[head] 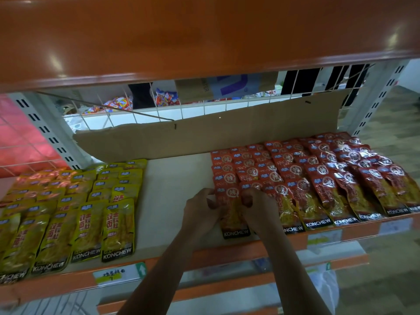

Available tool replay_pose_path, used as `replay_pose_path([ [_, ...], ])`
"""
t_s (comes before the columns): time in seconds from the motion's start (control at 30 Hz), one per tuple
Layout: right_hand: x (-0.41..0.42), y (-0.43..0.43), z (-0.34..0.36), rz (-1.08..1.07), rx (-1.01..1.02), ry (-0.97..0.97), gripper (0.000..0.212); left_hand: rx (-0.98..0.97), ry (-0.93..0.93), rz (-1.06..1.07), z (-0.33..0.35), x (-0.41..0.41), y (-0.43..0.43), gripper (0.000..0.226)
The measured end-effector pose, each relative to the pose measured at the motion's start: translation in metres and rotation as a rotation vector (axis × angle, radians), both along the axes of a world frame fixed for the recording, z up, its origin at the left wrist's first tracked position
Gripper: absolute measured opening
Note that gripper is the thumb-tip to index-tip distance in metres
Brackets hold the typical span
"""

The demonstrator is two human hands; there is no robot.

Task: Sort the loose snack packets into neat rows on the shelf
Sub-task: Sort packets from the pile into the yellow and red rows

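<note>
Red snack packets [318,178] lie in overlapping rows across the right half of the white shelf [177,196]. Yellow packets [91,201] fill rows on the left half. My left hand [200,208] and my right hand [256,208] both pinch the front red packet [234,221] of the leftmost red row, one on each side of it. Its black bottom strip sits near the shelf's front edge. Fingers of both hands are curled onto the packet's upper part.
A cardboard sheet [204,137] leans against the wire back panel. An orange shelf [204,37] hangs overhead. A bare strip of shelf lies between the yellow and red rows. Price labels [118,273] sit on the orange front rail, with lower shelves beneath.
</note>
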State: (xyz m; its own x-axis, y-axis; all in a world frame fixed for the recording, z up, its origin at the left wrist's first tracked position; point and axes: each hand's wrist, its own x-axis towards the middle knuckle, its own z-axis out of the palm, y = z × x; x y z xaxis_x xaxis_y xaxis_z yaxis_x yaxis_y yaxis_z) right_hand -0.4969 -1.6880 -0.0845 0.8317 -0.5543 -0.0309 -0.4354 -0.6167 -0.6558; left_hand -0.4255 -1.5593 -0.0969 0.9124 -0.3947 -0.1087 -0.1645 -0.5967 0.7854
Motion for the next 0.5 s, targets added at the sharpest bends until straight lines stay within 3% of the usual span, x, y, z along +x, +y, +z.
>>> replay_pose_path([
  [0.3, 0.001, 0.013, 0.006, -0.005, -0.027, -0.067, 0.023, 0.020, -0.023, 0.034, 0.008, -0.006, 0.008, 0.050],
  [0.5, 0.020, 0.065, 0.015, 0.120, -0.050, -0.135, 0.027, 0.061, -0.285, 0.064, 0.018, -0.001, 0.056, 0.032],
])
